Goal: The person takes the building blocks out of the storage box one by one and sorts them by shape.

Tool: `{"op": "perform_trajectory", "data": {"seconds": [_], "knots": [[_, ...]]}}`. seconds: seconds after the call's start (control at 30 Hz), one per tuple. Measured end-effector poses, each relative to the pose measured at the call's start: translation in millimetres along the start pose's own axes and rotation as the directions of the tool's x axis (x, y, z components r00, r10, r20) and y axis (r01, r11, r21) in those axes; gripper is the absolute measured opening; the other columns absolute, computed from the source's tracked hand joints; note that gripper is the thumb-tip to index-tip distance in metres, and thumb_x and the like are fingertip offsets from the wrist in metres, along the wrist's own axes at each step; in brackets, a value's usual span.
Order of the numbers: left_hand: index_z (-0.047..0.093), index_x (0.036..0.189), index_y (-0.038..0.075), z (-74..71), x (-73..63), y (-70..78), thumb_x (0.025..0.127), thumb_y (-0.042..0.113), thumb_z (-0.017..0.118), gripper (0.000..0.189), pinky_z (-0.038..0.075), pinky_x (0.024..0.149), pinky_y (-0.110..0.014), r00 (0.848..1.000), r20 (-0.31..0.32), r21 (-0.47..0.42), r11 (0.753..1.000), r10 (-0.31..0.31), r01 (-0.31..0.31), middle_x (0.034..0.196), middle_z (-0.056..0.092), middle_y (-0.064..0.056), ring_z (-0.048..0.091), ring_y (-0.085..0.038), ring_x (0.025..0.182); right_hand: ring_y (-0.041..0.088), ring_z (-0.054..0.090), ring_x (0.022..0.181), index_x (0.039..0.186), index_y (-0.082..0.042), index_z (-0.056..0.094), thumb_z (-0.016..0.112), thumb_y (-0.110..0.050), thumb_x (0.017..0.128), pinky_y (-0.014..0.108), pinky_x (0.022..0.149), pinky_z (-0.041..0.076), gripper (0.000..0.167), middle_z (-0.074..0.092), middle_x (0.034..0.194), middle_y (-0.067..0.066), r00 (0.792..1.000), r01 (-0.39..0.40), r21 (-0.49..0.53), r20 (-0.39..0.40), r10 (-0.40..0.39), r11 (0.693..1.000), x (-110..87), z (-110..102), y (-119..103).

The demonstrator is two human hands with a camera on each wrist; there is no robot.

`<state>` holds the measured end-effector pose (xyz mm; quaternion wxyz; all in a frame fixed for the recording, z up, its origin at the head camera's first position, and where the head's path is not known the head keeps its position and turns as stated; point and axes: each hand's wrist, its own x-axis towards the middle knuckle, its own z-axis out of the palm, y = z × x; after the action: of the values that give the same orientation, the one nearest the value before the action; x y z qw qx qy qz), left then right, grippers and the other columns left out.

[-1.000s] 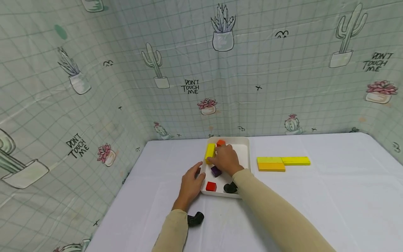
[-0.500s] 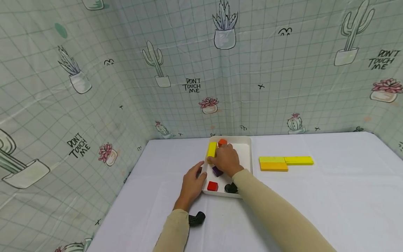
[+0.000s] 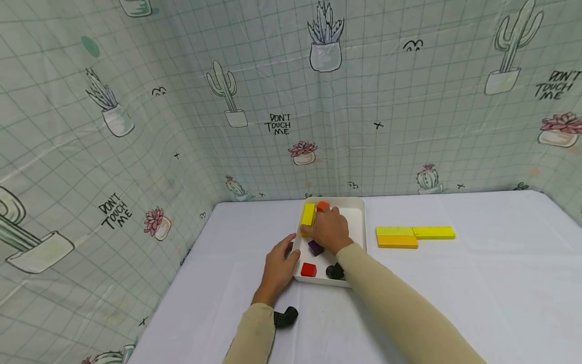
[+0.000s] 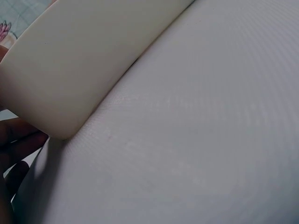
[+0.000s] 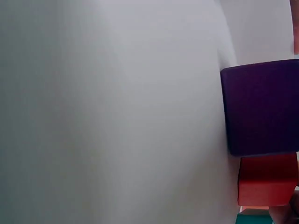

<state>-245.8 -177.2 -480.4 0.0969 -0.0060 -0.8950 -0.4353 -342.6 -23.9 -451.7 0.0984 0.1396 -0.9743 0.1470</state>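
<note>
My left hand (image 3: 279, 265) holds the left wall of a white tray (image 3: 362, 222), its thumb at the rim; in the left wrist view, dark fingers (image 4: 21, 144) lie at the tray's lower corner. Over the tray, my right hand (image 3: 331, 230) pinches a long yellow block (image 3: 308, 214) near its close end. Beside the yellow block's far end is an orange block (image 3: 323, 206). A purple cube (image 3: 316, 247) lies below the right thumb, and a red block (image 3: 308, 270) sits in the near left corner. A teal block (image 5: 254, 218) shows in the right wrist view.
To the tray's right, on the white table (image 3: 482, 283), two yellow blocks (image 3: 434, 232) lie end to end with an orange-yellow block (image 3: 397, 242) against the left one. Black wrist devices (image 3: 286, 317) show by both forearms. A patterned cloth (image 3: 373, 91) hangs behind.
The yellow block has moved slightly up and away from me, the right hand staying on it. The left hand keeps its place at the tray. The head view has shifted a little.
</note>
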Motion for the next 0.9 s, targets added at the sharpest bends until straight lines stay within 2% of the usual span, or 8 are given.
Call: {"op": "perform_trajectory", "data": {"seconds": [0.13, 0.43, 0.7, 0.9], "knots": [[0.053, 0.146, 0.017, -0.6, -0.4, 1.5, 0.099, 0.020, 0.057, 0.047, 0.035, 0.113, -0.053, 1.000, 0.004, -0.006, 1.000, 0.000, 0.000, 0.130, 0.064, -0.009, 0.053, -0.028, 0.128, 0.028, 0.053, 0.083, 0.086, -0.004, 0.075, 0.062, -0.061, 0.089, 0.038, 0.065, 0.054, 0.059, 0.061, 0.079, 0.010, 1.000, 0.011, -0.039, -0.009, -0.011, 0.999, 0.4, 0.4, 1.8], [0.054, 0.146, 0.017, -0.4, -1.7, 1.9, 0.099, 0.020, 0.057, 0.047, 0.036, 0.112, -0.052, 1.000, -0.002, 0.003, 1.000, -0.001, 0.001, 0.128, 0.064, -0.008, 0.054, -0.028, 0.127, 0.028, 0.050, 0.085, 0.086, -0.004, 0.073, 0.061, -0.039, 0.090, 0.038, 0.068, 0.050, 0.038, 0.061, 0.087, 0.010, 0.999, -0.035, 0.039, -0.025, 0.036, 0.999, -0.4, 2.7, 4.4], [0.054, 0.146, 0.015, 1.3, -1.7, -1.0, 0.099, 0.020, 0.057, 0.047, 0.035, 0.112, -0.053, 1.000, 0.012, -0.002, 1.000, 0.005, -0.005, 0.129, 0.064, -0.009, 0.053, -0.028, 0.128, 0.029, 0.048, 0.085, 0.092, -0.001, 0.074, 0.064, -0.054, 0.090, 0.038, 0.069, 0.048, 0.054, 0.062, 0.090, 0.011, 0.995, -0.089, 0.048, -0.033, 0.091, 0.995, 1.5, 7.2, 7.6], [0.054, 0.146, 0.015, 0.0, -0.3, -0.6, 0.099, 0.019, 0.057, 0.047, 0.036, 0.111, -0.053, 1.000, 0.004, 0.020, 1.000, 0.012, -0.012, 0.128, 0.064, -0.010, 0.054, -0.029, 0.127, 0.028, 0.049, 0.083, 0.092, 0.000, 0.073, 0.067, -0.046, 0.090, 0.035, 0.065, 0.046, 0.046, 0.061, 0.087, 0.009, 0.990, -0.126, 0.135, -0.051, 0.134, 0.983, 3.4, 6.3, 6.4]]}}
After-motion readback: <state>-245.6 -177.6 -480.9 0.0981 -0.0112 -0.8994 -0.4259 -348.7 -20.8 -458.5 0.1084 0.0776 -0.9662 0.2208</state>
